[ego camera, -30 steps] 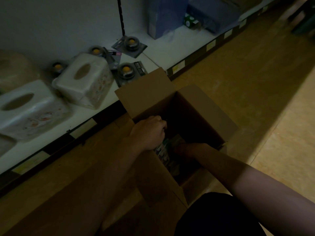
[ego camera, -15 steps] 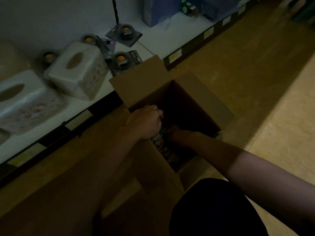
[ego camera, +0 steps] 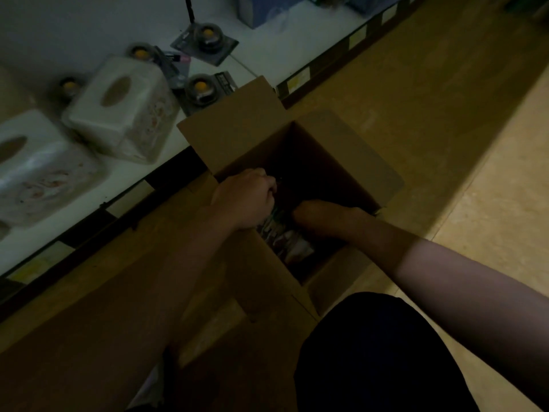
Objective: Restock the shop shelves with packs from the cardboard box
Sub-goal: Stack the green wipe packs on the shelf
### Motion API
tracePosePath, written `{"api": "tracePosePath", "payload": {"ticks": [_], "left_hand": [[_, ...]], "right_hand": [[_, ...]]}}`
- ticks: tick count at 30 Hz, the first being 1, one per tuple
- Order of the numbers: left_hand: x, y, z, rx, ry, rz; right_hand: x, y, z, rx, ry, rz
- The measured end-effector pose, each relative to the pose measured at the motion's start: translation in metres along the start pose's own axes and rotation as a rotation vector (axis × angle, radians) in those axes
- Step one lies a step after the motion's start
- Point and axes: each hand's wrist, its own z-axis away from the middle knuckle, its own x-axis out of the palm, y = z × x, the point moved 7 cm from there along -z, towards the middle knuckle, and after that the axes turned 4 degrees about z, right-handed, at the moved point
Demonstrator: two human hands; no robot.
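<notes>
Hands barely shifted inside cardboard box (ego camera: 234,135): left hand (ego camera: 243,200) still grips packs (ego camera: 283,237); right hand (ego camera: 316,215) fingers hidden.

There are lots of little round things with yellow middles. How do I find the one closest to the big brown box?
Look at the low white shelf, then the open cardboard box in front of it. Just behind the box's raised flap lies a dark pack with a yellow-centred disc. It is the one nearest the flap; the other yellow-centred discs sit farther back.
</notes>
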Motion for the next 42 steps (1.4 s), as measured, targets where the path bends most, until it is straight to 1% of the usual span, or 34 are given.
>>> {"api": "tracePosePath", "payload": {"ticks": [2,3,5,7,9,10,11,14,16,17,19,20,21,22,23,24,25,26,28,29,30,32,33,37,38,39,40,42], "left_hand": [[0.001,-0.001,0.001,-0.009,-0.029,-0.011],[0.002,0.0,0.0,-0.008,-0.061,-0.007],[0.005,0.004,-0.002,0.009,-0.176,0.033],[0.009,0.012,-0.004,0.028,-0.32,0.181],[0.005,0.017,-0.003,0.011,-0.426,0.43],[0.001,0.017,-0.003,-0.016,-0.451,0.55],[-0.004,0.015,-0.004,-0.052,-0.446,0.652],[-0.013,0.012,-0.007,-0.124,-0.33,0.914],[-0.009,0.015,-0.007,-0.144,-0.262,1.022],[-0.007,0.017,-0.006,-0.154,-0.233,1.024],[-0.004,0.015,-0.005,-0.175,-0.167,0.932],[-0.006,0.014,-0.005,-0.184,-0.136,0.892],[-0.01,0.011,-0.006,-0.211,-0.095,0.895],[-0.015,0.008,-0.006,-0.248,-0.042,0.942],[-0.022,0.005,-0.007,-0.287,0.021,1.01],[-0.029,0.001,-0.007,-0.317,0.094,1.064],[-0.037,-0.001,-0.007,-0.335,0.162,1.08],[-0.043,-0.003,-0.007,-0.338,0.214,1.069],[-0.053,-0.006,-0.006,-0.314,0.257,1.02],[-0.054,-0.008,-0.006,-0.308,0.256,0.998],[-0.055,-0.009,-0.004,-0.308,0.248,0.981],[-0.052,-0.014,-0.001,-0.305,0.234,0.976],[-0.05,-0.016,0.0,-0.303,0.227,0.977],[-0.045,-0.016,0.004,-0.286,0.164,0.962],[-0.046,-0.016,0.005,-0.286,0.161,0.965],[-0.047,-0.016,0.006,-0.286,0.166,0.976],[-0.048,-0.017,0.007,-0.289,0.176,0.992],[-0.049,-0.019,0.007,-0.292,0.193,1.021]], "right_hand": [[-0.009,0.018,0.009,0.041,0.027,-0.019],[-0.02,0.026,0.014,0.046,0.104,-0.074],[-0.037,0.038,0.022,0.053,0.208,-0.165],[-0.054,0.045,0.032,0.063,0.302,-0.254],[-0.067,0.051,0.041,0.069,0.395,-0.357],[-0.073,0.055,0.046,0.081,0.438,-0.421],[-0.08,0.059,0.05,0.105,0.475,-0.489],[-0.094,0.076,0.056,0.175,0.577,-0.747],[-0.097,0.078,0.055,0.191,0.606,-0.816],[-0.093,0.079,0.052,0.194,0.586,-0.817],[-0.081,0.078,0.049,0.223,0.574,-0.821],[-0.074,0.078,0.049,0.236,0.585,-0.924],[-0.068,0.078,0.05,0.237,0.613,-1.117],[-0.063,0.077,0.049,0.243,0.634,-1.253],[-0.057,0.077,0.044,0.251,0.643,-1.29],[-0.054,0.075,0.037,0.268,0.597,-1.218],[-0.046,0.071,0.026,0.288,0.47,-1.118],[-0.035,0.063,0.016,0.299,0.32,-0.958],[-0.003,0.055,0.002,0.369,0.072,-0.663],[0.009,0.052,-0.001,0.381,0.011,-0.607],[0.016,0.049,-0.003,0.364,-0.002,-0.588],[0.021,0.05,-0.01,0.354,0.072,-0.679],[0.022,0.052,-0.014,0.36,0.069,-0.681],[0.031,0.053,-0.015,0.409,-0.03,-0.7],[0.035,0.054,-0.014,0.405,-0.02,-0.734],[0.034,0.055,-0.014,0.4,0.036,-0.743],[0.031,0.056,-0.016,0.384,0.064,-0.669],[0.026,0.053,-0.015,0.319,0.031,-0.485]]}}
